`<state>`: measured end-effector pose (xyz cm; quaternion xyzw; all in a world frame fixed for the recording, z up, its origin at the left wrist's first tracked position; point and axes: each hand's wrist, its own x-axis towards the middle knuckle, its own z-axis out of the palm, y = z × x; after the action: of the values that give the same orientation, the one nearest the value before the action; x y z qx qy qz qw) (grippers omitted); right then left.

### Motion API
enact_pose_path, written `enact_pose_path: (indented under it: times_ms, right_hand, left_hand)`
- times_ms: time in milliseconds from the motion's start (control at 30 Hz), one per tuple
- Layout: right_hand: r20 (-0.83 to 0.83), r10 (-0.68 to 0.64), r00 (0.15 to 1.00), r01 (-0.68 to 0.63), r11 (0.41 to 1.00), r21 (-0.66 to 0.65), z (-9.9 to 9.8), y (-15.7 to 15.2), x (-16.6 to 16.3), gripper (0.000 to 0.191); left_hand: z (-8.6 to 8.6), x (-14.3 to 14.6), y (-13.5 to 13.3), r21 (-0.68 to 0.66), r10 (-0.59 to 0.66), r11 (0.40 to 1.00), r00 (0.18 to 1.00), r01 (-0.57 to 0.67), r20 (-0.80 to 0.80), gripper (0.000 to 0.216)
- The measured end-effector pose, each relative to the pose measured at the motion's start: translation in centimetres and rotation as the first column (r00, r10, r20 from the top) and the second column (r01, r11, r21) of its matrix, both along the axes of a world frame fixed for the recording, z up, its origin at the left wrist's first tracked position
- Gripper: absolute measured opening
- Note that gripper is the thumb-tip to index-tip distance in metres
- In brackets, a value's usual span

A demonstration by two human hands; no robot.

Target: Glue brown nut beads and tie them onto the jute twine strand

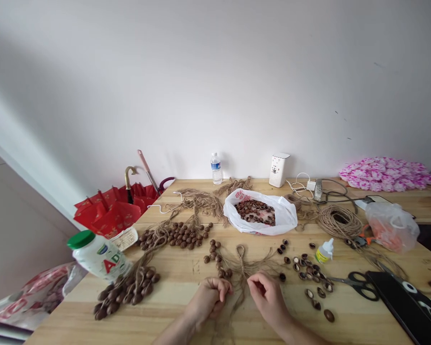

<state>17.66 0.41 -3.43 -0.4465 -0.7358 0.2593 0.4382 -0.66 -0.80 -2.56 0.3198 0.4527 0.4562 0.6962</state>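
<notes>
Your left hand (209,296) is curled shut near the front edge of the desk (93,330), its fingers folded around strands of the knotted twine (241,262). That twine lies between your two hands. Its loop points away from you, its strands fan out to either side, and the loose ends run back toward you between your wrists. Your right hand (267,293) is just beside it, with thumb and fingers pinched narrow on a strand of the same twine.

Across the desk from the left, a white bottle with a green cap (98,256) lies on its side at the edge, and a red umbrella (113,210) is behind it, off the desk. Near the bottle is a bunch of brown nuts tied on cords (127,290), and farther back a second pile of nuts (177,235). A short string of nuts (217,261) lies just beyond your left hand. In the middle a white plastic bag (283,218) sits open, holding nutshells. Right of your right hand are scattered loose shell halves (311,278), a small glue bottle (325,250) and black-handled scissors (361,283). A coil of twine (339,221) lies behind them.
</notes>
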Motion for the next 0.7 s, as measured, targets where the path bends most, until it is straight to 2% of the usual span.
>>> enact_pose_path:
  times_ms: [300,700]
  right_hand:
    - [-0.015,0.0,1.0,0.0,1.0,0.006,-0.21,0.11,-0.02,0.023]
    - [-0.019,-0.003,1.0,0.003,1.0,0.006,0.6,-0.23,-0.06,0.021]
  left_hand:
    - [-0.73,-0.19,0.24,-0.03,-0.005,1.0,0.999,0.006,0.05,0.014]
    - [-0.51,-0.68,0.2,-0.027,-0.05,0.998,0.996,0.052,0.08,0.024]
